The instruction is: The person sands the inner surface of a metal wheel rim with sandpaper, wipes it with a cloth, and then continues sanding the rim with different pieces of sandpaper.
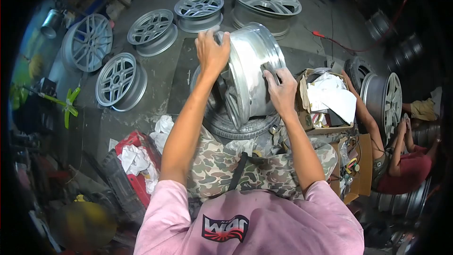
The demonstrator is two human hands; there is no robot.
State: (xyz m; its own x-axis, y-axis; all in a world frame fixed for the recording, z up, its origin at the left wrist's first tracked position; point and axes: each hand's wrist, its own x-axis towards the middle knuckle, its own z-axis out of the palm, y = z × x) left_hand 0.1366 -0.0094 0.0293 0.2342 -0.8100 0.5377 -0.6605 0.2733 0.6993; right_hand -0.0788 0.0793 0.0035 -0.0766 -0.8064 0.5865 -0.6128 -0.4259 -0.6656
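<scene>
left hand – fingers curled over wheel rim edge | right hand – fingers pressing sandpaper on barrel

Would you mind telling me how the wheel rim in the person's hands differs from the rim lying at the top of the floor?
The held rim stands on edge on a tyre, gripped by the left hand and right hand; the far rim lies flat on the floor, untouched. The held rim shows its shiny barrel; the far rim shows its spoked face. Both are silver metal.
</scene>
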